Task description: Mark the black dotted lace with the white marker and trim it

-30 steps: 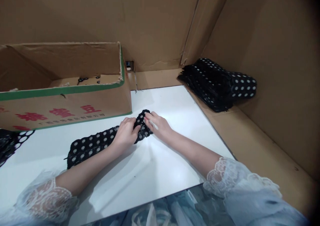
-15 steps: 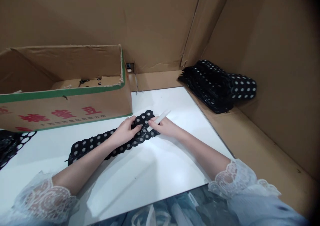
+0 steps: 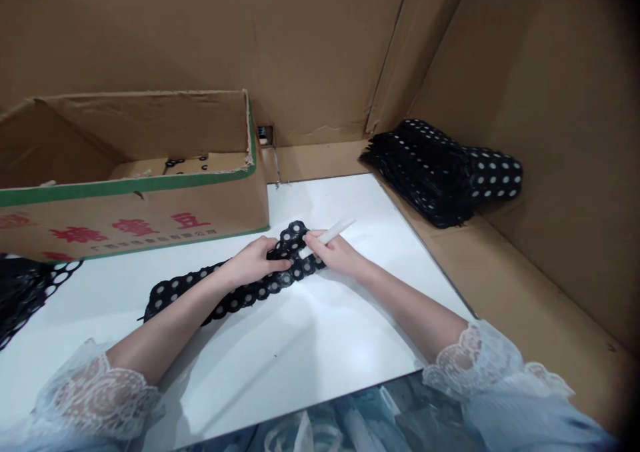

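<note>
A strip of black lace with round holes (image 3: pixel 200 289) lies across the white board (image 3: pixel 310 332), running from lower left up to its far end near the box. My left hand (image 3: pixel 255 265) presses its fingers on the strip near that end. My right hand (image 3: pixel 335 252) is closed round a thin white stick (image 3: pixel 327 235), held like a pen, with its tip on the lace beside my left fingers.
An open cardboard box (image 3: pixel 130 199) with a green rim and red print stands at the back left. A stack of the same black lace (image 3: pixel 440 172) lies at the back right on the cardboard. More lace (image 3: pixel 25 289) lies at the left edge. Cardboard walls close in the back and right.
The white stick has come up into view in my right hand and now points at the lace. My left hand has flattened on the strip, which now lies straighter.
</note>
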`<action>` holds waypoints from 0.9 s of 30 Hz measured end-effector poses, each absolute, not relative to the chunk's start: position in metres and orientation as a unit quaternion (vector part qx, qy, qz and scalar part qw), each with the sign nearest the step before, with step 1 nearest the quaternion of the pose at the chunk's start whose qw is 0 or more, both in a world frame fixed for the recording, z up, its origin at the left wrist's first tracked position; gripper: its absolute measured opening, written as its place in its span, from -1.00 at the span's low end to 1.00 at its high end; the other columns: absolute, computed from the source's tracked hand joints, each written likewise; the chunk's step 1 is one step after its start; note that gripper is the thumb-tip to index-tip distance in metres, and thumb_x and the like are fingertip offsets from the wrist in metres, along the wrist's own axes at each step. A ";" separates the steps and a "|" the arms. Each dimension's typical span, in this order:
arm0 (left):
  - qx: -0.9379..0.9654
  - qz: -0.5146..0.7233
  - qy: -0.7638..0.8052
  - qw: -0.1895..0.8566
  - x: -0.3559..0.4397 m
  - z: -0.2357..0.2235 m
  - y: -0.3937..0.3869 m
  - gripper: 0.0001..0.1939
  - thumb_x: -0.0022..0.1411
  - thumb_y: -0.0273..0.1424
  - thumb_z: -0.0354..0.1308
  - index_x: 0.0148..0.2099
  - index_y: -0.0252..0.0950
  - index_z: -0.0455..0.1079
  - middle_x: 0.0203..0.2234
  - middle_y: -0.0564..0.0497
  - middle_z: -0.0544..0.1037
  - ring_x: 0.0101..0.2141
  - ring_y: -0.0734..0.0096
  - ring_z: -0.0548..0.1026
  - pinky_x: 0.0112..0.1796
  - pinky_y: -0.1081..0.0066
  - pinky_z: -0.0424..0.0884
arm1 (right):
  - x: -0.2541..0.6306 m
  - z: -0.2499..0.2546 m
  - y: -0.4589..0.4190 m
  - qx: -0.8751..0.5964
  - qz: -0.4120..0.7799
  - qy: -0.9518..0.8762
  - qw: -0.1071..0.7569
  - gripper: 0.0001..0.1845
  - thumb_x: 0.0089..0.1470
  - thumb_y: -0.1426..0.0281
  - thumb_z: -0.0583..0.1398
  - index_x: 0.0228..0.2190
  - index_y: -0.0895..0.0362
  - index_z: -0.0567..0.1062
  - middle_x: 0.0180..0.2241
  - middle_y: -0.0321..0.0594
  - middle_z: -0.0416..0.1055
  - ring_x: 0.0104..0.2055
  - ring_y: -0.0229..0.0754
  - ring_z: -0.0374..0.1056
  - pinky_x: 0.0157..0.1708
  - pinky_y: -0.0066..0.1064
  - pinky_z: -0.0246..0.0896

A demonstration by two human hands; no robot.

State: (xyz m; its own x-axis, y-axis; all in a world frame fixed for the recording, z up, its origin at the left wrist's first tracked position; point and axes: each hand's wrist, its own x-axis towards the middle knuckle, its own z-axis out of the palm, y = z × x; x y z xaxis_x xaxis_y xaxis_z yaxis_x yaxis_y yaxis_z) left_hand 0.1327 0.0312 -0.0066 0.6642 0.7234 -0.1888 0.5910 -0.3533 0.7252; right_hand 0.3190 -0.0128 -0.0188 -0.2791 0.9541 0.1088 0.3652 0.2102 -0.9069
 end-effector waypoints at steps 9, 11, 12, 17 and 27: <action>0.748 0.127 0.456 0.466 0.134 -0.009 0.026 -0.74 -0.06 -0.25 0.08 -0.36 -0.34 0.37 -0.49 0.03 0.46 -0.41 0.26 0.40 -0.41 0.39 0.28 | 0.316 -0.029 -0.012 -0.447 0.278 -0.783 0.332 -0.70 0.13 0.33 -0.12 -0.60 0.12 0.07 -0.51 -0.31 0.07 -0.40 -0.30 0.08 -0.34 -0.42 0.05; 0.744 0.138 0.469 0.455 0.134 -0.011 0.024 -0.74 -0.06 -0.23 0.08 -0.38 -0.34 0.37 -0.50 0.04 0.46 -0.42 0.26 0.41 -0.42 0.39 0.28 | 0.314 -0.032 -0.013 -0.448 0.258 -0.795 0.318 -0.73 0.13 0.33 -0.10 -0.57 0.13 0.10 -0.46 -0.28 0.08 -0.38 -0.29 0.09 -0.33 -0.42 0.07; 0.745 0.142 0.477 0.444 0.135 -0.012 0.023 -0.74 -0.06 -0.23 0.08 -0.39 -0.33 0.36 -0.51 0.04 0.46 -0.42 0.26 0.41 -0.41 0.39 0.28 | 0.311 -0.033 -0.014 -0.453 0.247 -0.799 0.308 -0.76 0.12 0.33 -0.09 -0.55 0.13 0.13 -0.44 -0.27 0.09 -0.37 -0.29 0.10 -0.32 -0.42 0.08; 0.758 0.149 0.493 0.401 0.135 -0.012 0.019 -0.73 -0.02 -0.22 0.07 -0.36 -0.33 0.36 -0.43 0.01 0.48 -0.36 0.22 0.41 -0.33 0.34 0.30 | 0.295 -0.022 -0.018 -0.525 0.204 -0.786 0.255 -0.82 0.12 0.40 -0.10 -0.45 0.15 0.22 -0.40 -0.21 0.10 -0.35 -0.25 0.11 -0.29 -0.39 0.11; 0.795 0.122 0.467 0.367 0.134 -0.007 0.022 -0.62 0.11 -0.20 -0.08 -0.12 -0.33 0.29 -0.16 -0.09 0.43 -0.13 0.14 0.35 -0.11 0.28 0.23 | 0.318 -0.024 -0.005 -0.479 0.338 -0.746 0.315 -0.69 0.09 0.27 -0.06 -0.61 0.14 0.12 -0.57 -0.36 0.05 -0.50 -0.35 0.06 -0.47 -0.49 0.00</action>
